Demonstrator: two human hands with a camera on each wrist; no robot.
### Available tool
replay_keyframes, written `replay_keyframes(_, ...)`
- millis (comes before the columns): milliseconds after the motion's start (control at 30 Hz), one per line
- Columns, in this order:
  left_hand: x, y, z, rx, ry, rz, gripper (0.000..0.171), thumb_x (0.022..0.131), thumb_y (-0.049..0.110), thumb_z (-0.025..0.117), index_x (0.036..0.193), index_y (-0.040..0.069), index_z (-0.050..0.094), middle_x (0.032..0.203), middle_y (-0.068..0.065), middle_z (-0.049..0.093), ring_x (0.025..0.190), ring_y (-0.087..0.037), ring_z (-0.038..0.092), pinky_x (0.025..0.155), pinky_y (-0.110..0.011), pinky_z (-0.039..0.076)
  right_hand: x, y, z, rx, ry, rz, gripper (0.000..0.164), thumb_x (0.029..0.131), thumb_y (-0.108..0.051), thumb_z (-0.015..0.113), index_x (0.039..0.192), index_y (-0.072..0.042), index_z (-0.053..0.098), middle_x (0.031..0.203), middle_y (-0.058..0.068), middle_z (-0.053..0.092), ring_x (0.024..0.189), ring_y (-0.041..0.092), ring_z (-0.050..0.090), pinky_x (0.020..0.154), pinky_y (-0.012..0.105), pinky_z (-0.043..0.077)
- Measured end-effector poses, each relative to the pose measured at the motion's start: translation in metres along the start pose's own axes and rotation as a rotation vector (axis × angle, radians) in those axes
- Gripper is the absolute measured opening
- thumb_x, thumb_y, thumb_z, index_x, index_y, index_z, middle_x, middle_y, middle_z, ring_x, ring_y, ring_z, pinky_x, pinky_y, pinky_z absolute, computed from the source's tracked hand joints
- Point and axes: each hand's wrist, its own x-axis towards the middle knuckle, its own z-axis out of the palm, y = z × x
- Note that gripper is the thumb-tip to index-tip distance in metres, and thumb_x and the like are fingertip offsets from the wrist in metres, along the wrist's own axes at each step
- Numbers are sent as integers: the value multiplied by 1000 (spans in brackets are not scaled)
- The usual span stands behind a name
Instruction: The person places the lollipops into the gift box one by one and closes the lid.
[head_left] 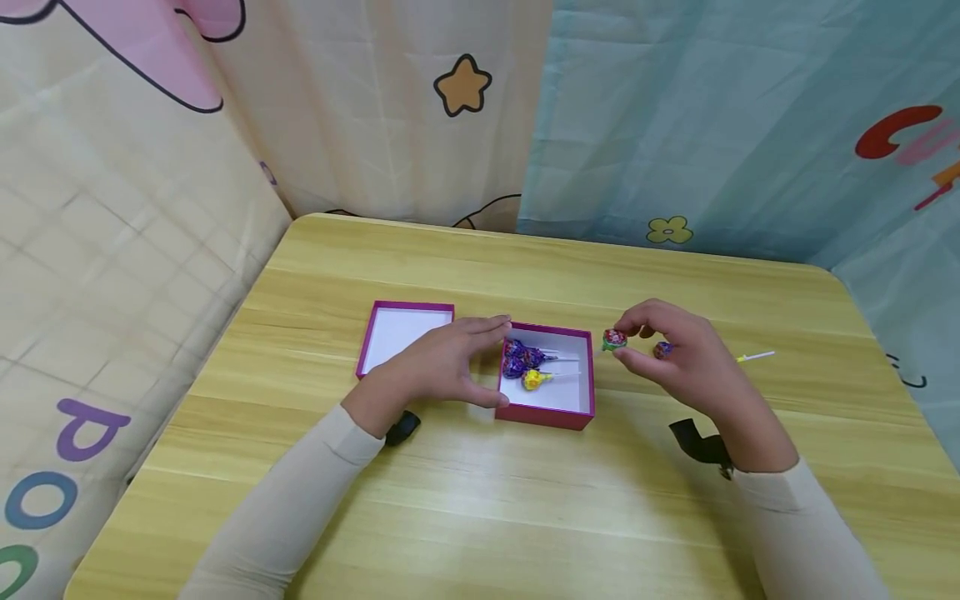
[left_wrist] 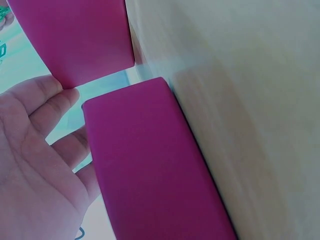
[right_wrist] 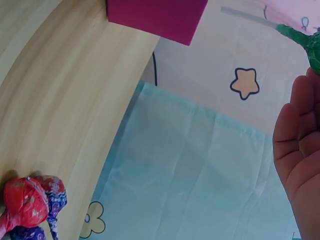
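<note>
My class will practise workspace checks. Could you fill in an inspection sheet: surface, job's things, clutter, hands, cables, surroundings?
Surface: table with wood grain.
Job's things: magenta box holding purple lollipops and a yellow lollipop; shallow-looking tray on its left; red lollipop among others by the right hand, partly hidden in the head view.
Clutter: a black piece beside each wrist.
Left hand: spans the box's left side.
Right hand: pinches a green-and-red lollipop, right of the box.
Cables: nothing seen.
Surroundings: cream curtain and blue curtain, printed with cartoon shapes.
</note>
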Motion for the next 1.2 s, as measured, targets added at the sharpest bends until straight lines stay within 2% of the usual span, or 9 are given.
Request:
replay_keyframes(67,0,-1,0,0,5,8,103,75,75,67,155,17,37,162,5,27,146,-20,28,115,-43,30,2,-2,2,10,8,-14,30,80,1,80,101,-16,68,99,-10,66,89,9,55,64,20,47)
replay_keyframes(267,0,-3,2,-6,14,19,104,75,74,68,155,17,37,161,4,28,146,-20,29,115,-42,30,9,-8,8,61,23,-59,30,78,5,80,101,-13,71,99,-7,67,88,13,56,76,18,45)
replay_keyframes(500,-1,-4,2,-6,17,18,104,74,75,68,155,18,37,161,4,28,146,-20,29,115,-42,30,20,-18,19,100,-26,-91,28,80,2,80,103,-13,73,102,-7,67,92,15,61,82,18,48)
replay_keyframes(633,0,-4,2,3,21,25,105,74,78,65,155,18,37,161,5,28,145,-19,30,115,-41,30,26,-21,27,100,-84,-98,27,81,-4,81,105,-14,73,103,-8,66,88,11,58,75,21,51)
replay_keyframes(767,0,-4,2,-3,21,20,105,74,80,64,155,18,36,161,6,27,146,-19,29,115,-42,30,34,-22,35,103,-167,-91,24,84,-10,80,106,-15,72,103,-8,66,88,9,56,71,30,54)
replay_keyframes(1033,-1,-5,3,1,17,21,105,74,78,65,155,18,36,161,7,27,145,-18,29,115,-41,31,53,-20,46,101,-361,-42,19,87,-16,79,103,-15,69,100,-7,66,93,19,61,81,42,55)
replay_keyframes(1200,0,-5,2,7,7,13,105,74,79,64,156,19,34,162,8,25,146,-17,28,115,-40,29,62,-15,52,107,-414,-73,16,86,-16,79,100,-17,71,101,-8,64,99,16,56,85,43,53)
